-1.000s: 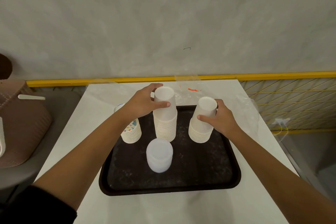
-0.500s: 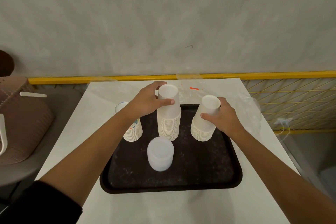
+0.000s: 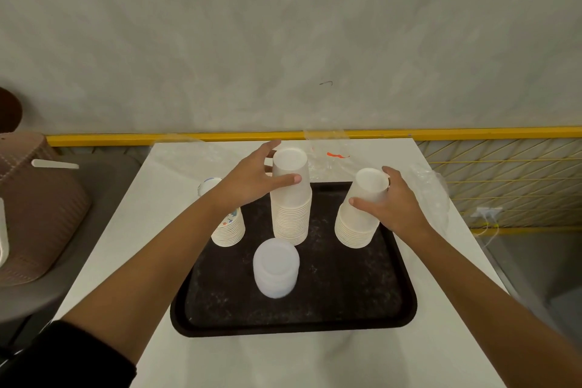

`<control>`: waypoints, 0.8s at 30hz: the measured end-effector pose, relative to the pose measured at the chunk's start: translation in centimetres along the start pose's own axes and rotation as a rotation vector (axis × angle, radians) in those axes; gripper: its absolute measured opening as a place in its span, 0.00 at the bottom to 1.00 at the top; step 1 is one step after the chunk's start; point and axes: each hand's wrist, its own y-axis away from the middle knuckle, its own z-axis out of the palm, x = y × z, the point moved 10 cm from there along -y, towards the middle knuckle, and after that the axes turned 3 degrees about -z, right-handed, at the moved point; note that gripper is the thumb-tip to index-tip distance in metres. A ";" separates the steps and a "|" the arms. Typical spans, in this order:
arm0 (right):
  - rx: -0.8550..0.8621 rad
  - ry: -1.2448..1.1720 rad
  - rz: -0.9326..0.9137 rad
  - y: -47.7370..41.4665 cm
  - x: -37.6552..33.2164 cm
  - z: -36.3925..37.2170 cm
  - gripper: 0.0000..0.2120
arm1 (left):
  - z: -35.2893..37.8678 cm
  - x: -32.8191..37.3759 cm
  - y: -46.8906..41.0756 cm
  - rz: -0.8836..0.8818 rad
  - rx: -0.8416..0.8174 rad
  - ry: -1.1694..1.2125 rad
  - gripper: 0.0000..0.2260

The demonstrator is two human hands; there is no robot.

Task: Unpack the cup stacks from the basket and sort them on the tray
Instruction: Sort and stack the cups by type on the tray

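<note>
Our left hand (image 3: 252, 181) grips middle cup stack (image 3: 291, 217), right hand (image 3: 395, 206) grips right cup stack (image 3: 354, 228), both on tray (image 3: 346, 296).

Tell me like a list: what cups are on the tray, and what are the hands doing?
tray: dark, on the white table
tall stack: middle of tray, left hand grips its top
right stack: right hand grips it
printed stack: at the tray's left edge, partly behind the left arm
clear stack: front, no hand on it
basket: brown, left of the table
</note>
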 end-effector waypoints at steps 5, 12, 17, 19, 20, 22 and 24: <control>0.234 0.032 -0.239 1.6 -5.2 -2.6 0.36 | -3.4 -1.8 1.2 0.015 0.138 0.079 0.27; -0.086 -0.129 -0.323 2.4 -11.3 4.1 0.42 | -7.1 -8.2 1.2 -0.191 0.209 -0.023 0.30; -0.200 -0.197 -0.255 1.6 -12.1 8.6 0.44 | -5.2 -11.5 1.7 -0.318 0.072 -0.063 0.34; -0.178 -0.190 -0.233 1.3 -11.8 9.0 0.41 | -4.5 -12.0 1.8 -0.321 0.050 -0.056 0.33; -0.169 -0.180 -0.219 1.2 -11.6 9.1 0.40 | -4.4 -12.0 1.8 -0.313 0.054 -0.056 0.32; -0.161 -0.166 -0.206 1.0 -11.2 9.1 0.37 | -4.4 -11.7 1.8 -0.291 0.079 -0.049 0.30; -0.158 -0.153 -0.215 1.0 -11.2 9.1 0.37 | -4.5 -11.4 1.9 -0.271 0.102 -0.044 0.28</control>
